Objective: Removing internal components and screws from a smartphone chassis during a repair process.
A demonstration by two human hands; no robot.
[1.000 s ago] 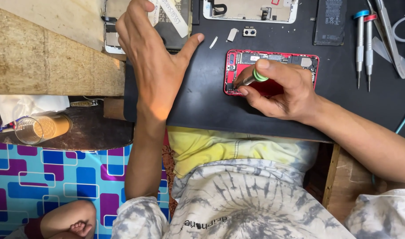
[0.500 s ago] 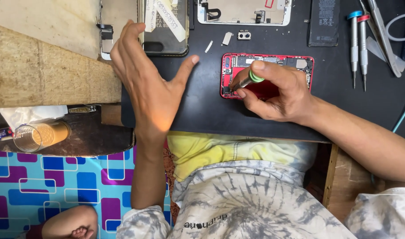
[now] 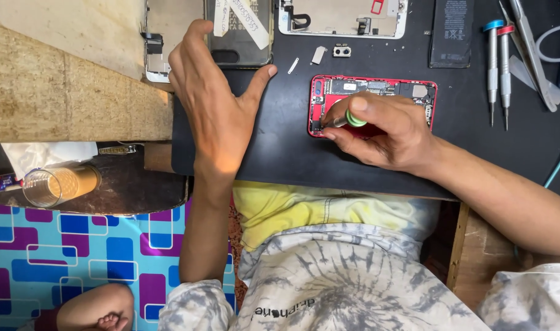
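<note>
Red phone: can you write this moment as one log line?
right hand | holds green-capped screwdriver on open red phone | left hand | flat on black mat, holds nothing

A red-framed phone (image 3: pixel 372 89) lies on a black mat (image 3: pixel 280 153) beside a green-capped screwdriver (image 3: pixel 353 118).

A black mat (image 3: pixel 280 153) covered the bench and carried the work, with bare wood (image 3: pixel 59 92) to the left of the left hand (image 3: pixel 215 107). Under the right hand (image 3: pixel 384 132) lay an opened red phone (image 3: pixel 378 89); just beyond it were small brackets (image 3: pixel 318 55) and a screen assembly (image 3: pixel 341 17). To the right of that hand lay a battery (image 3: pixel 453 32), two screwdrivers (image 3: pixel 499 67) and tweezers (image 3: pixel 534 52), while a second phone (image 3: pixel 240 46) lay under the left fingertips.
</note>
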